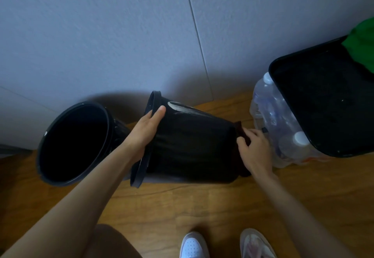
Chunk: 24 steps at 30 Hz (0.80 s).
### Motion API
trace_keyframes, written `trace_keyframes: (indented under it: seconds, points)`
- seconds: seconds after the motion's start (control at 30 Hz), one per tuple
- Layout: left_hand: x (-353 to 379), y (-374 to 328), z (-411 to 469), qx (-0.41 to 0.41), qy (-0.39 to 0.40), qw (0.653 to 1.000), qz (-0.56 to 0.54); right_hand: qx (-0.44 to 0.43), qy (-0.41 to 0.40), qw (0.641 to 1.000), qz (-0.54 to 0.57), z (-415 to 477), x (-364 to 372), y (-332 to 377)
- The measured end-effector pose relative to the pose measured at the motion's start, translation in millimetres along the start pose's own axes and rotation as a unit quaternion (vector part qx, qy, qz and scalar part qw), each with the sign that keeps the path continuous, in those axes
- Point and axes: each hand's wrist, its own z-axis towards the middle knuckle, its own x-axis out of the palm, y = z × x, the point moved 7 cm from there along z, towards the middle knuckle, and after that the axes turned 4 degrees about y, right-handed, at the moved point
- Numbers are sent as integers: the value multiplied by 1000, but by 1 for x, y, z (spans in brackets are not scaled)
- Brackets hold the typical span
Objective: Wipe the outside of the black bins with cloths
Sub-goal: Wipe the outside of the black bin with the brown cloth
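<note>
At frame centre, a black bin (192, 144) lies on its side on the wooden floor (202, 207), rim leftward. Left hand (146, 130) grips that rim, fingers (158, 114) wrapped over it. Right hand (256, 150) presses a dark cloth (241, 132) to the bin's base at right, fingers (250, 133) pinched on it.

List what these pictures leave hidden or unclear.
- Dark cloth, head view: mostly covered by the right hand and the tipped bin's base.
- Tipped bin's underside: turned away.
- Upright bin's inside: too dark.
- Square bin and green item: cut off by the right edge.
</note>
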Motion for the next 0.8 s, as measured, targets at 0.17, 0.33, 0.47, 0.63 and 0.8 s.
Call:
trace_keyframes:
  seconds: [0.17,0.33,0.47,0.63,0.8]
  points:
    - [11,-12,-13,75,18,995,57,-86,7,995,-45,-23,11,43]
    - [25,-19,-20,112,34,990,73,-214,-23,976,-37,-58,32,118]
    - [27,-18,-21,132,48,986,89,-253,-27,965,-64,-57,38,149]
    - [17,-15,-22,147,54,981,110,-228,27,972,-52,-27,40,146]
    - [6,-9,-25,140,51,984,93,-70,81,992,-65,20,34,85]
